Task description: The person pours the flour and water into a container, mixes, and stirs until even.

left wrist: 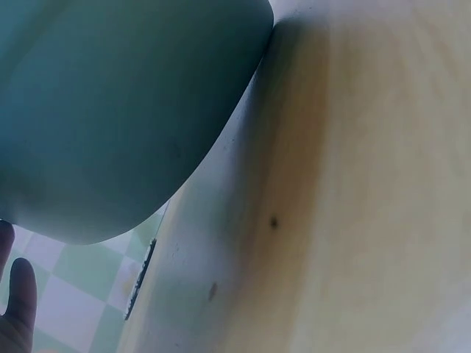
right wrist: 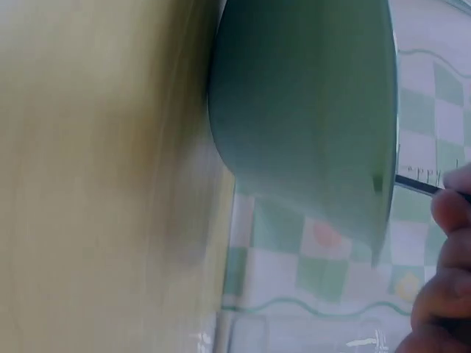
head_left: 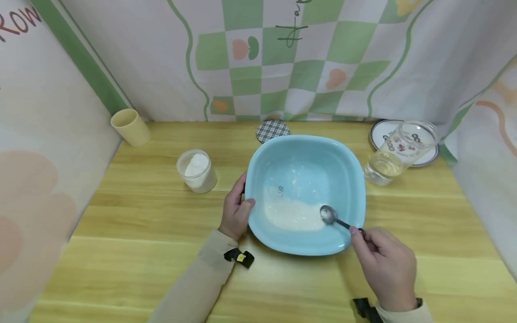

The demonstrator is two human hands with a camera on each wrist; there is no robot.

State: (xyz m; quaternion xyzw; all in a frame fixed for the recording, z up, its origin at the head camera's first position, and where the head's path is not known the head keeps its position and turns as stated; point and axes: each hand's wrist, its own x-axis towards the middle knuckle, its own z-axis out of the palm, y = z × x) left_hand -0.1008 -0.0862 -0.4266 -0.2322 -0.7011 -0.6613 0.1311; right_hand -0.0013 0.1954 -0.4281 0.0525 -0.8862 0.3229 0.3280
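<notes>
A light blue basin (head_left: 307,175) stands at the middle of the table, with a whitish layer (head_left: 295,215) spread along its near side and pale specks higher up. My left hand (head_left: 236,213) grips the basin's left side, thumb at the rim and the other fingers outside, partly hidden; two fingertips (left wrist: 22,283) show beside the basin's wall in the left wrist view. My right hand (head_left: 387,262) pinches the dark handle of a small metal spoon (head_left: 328,215). The handle crosses the near right rim, and the spoon's round bowl lies over the whitish layer inside.
Left of the basin stands a clear tub (head_left: 197,172) of white powder. A yellow cup (head_left: 130,127) is at the back left corner. Behind the basin lies a checked coaster (head_left: 272,130). At right, a glass (head_left: 389,161) of pale liquid overlaps a white plate (head_left: 379,131).
</notes>
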